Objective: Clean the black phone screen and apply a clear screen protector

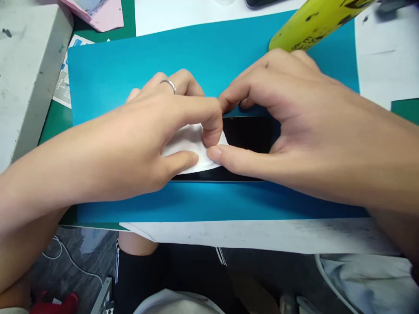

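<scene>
A black, glossy slab that looks like a phone (248,133) lies flat on a blue mat (196,203). Over its left part is a white wipe (186,139), with my left hand (163,113) pressing on it, index finger bent and thumb low on the cloth. That hand wears a ring. From the other side my right hand (304,113) spans the phone, fingertips by its far edge and thumb tip on the wipe's right corner. The phone's left end is hidden under my left hand and the wipe.
Behind my right hand a yellow cylinder (310,26) with black print stands on the mat. At the far left are a pale box-like block (36,65), printed cards (63,87) and a pink folder-like piece (104,15). The table's white front edge (245,235) runs above my lap.
</scene>
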Action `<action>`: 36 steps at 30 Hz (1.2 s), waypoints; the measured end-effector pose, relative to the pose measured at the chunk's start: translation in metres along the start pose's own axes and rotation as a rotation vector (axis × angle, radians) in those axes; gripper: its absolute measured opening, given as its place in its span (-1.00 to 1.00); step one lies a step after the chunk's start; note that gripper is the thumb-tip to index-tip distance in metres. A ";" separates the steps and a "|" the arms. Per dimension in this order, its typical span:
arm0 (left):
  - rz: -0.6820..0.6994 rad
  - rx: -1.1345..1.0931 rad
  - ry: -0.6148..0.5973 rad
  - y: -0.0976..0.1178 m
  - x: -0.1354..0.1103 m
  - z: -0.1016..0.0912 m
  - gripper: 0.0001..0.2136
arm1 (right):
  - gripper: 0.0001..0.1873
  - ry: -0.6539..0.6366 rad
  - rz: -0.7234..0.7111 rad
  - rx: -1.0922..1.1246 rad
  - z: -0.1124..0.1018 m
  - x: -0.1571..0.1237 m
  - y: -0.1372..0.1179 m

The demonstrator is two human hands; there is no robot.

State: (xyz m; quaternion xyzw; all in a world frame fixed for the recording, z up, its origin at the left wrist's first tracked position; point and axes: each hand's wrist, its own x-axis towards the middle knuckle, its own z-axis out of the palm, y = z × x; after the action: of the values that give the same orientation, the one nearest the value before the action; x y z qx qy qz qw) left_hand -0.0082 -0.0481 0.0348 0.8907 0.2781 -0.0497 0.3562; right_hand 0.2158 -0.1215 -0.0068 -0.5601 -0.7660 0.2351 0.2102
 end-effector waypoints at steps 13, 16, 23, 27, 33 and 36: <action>0.073 0.071 -0.044 0.001 0.000 0.003 -0.81 | -0.54 -0.037 0.042 -0.061 0.003 -0.003 -0.005; 0.068 0.080 -0.060 0.003 0.000 0.003 -0.81 | -0.48 -0.031 0.018 -0.067 0.004 -0.005 -0.004; 0.069 0.020 -0.038 0.001 -0.003 0.001 -0.81 | -0.49 -0.042 -0.022 -0.059 0.006 -0.004 0.000; 0.059 -0.014 -0.018 0.000 0.001 0.000 -0.79 | -0.59 -0.004 -0.005 -0.059 0.007 -0.002 -0.002; 0.025 0.023 -0.057 0.001 0.003 0.001 -0.80 | -0.60 -0.051 0.015 -0.068 0.004 -0.002 -0.005; 0.071 0.064 -0.013 0.002 0.000 0.005 -0.85 | -0.57 -0.040 0.006 -0.074 0.003 -0.003 -0.005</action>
State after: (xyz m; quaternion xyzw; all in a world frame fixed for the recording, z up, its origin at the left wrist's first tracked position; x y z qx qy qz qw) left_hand -0.0068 -0.0524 0.0322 0.9106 0.2425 -0.0516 0.3307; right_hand 0.2113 -0.1259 -0.0069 -0.5651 -0.7764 0.2185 0.1735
